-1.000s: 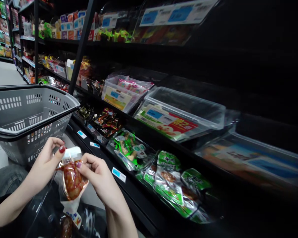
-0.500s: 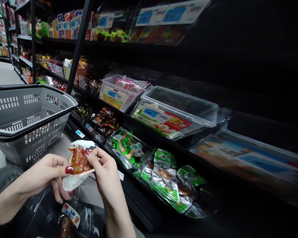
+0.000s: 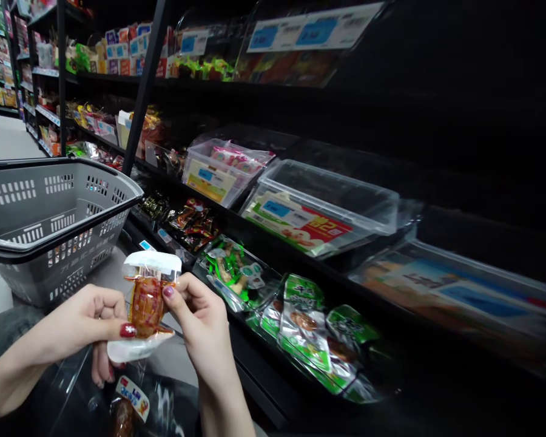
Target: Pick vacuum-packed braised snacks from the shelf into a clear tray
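Note:
Between both hands is a small clear snack packet (image 3: 146, 303) with a glossy reddish-brown piece of food inside and white ends at top and bottom. My left hand (image 3: 91, 325) pinches its left edge, the thumb lying across the lower front. At the right edge, my right hand (image 3: 198, 318) grips it between thumb and bent fingers. Below, near my lap, a clear plastic container (image 3: 164, 413) holds another packet (image 3: 130, 403) with a white, blue and red label and a dark brown piece.
A grey shopping basket (image 3: 73, 212) with a black rim stands at the left. Black shelving (image 3: 273, 240) runs along the right, carrying clear bins (image 3: 327, 194) with price labels. Green and silver packets (image 3: 304, 321) lie in a lower bin. A slanted black post (image 3: 143, 85) rises behind the basket.
The packet has come more upright and faces me more squarely. My right hand has shifted slightly right and down, still gripping it. The left hand keeps its pinch.

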`<state>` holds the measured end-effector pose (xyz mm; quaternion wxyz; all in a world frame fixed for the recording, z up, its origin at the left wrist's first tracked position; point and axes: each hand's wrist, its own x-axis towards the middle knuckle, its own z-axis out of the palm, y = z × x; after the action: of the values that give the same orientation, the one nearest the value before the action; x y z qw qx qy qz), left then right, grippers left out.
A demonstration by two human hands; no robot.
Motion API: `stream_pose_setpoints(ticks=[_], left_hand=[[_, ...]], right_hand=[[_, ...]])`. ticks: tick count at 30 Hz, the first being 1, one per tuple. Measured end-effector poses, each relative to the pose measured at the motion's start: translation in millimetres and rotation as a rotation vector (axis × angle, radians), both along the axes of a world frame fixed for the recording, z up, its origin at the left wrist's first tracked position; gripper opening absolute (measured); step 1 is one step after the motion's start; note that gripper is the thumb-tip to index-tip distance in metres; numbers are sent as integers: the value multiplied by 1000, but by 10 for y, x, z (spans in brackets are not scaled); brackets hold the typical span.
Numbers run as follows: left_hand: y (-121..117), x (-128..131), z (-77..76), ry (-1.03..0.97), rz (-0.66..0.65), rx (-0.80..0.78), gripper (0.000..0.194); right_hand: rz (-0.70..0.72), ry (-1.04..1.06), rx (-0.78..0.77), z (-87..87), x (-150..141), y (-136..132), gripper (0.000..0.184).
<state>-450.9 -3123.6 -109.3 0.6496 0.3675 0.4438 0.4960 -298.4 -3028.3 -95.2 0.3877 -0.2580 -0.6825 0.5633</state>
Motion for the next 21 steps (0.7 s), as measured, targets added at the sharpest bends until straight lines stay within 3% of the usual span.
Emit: stream_pose_setpoints(ticks=[5,7,10,13,17,19,21], left_hand=[[-8,-13,-4,180,-36,101,18],[-32,57,0,275,41,202,21],[-95,193,49,179,130,249,35],[-128,141,223,200,217,236,32],[134,-459,716,876,637,358,40],[413,-826,958,1291,707,303,41],[694,-1064,1088,1368,657,208,26]], right_hand=[[27,-101,266,18,110,20,29],[44,-108,376,10,121,7,26],[48,-31,551,15,98,-43,17],[12,47,678,71,125,-53,12],[-173,23,690,176,296,64,15],[-264,-22,691,211,378,132,15],[-311,-75,695,229,428,170,17]])
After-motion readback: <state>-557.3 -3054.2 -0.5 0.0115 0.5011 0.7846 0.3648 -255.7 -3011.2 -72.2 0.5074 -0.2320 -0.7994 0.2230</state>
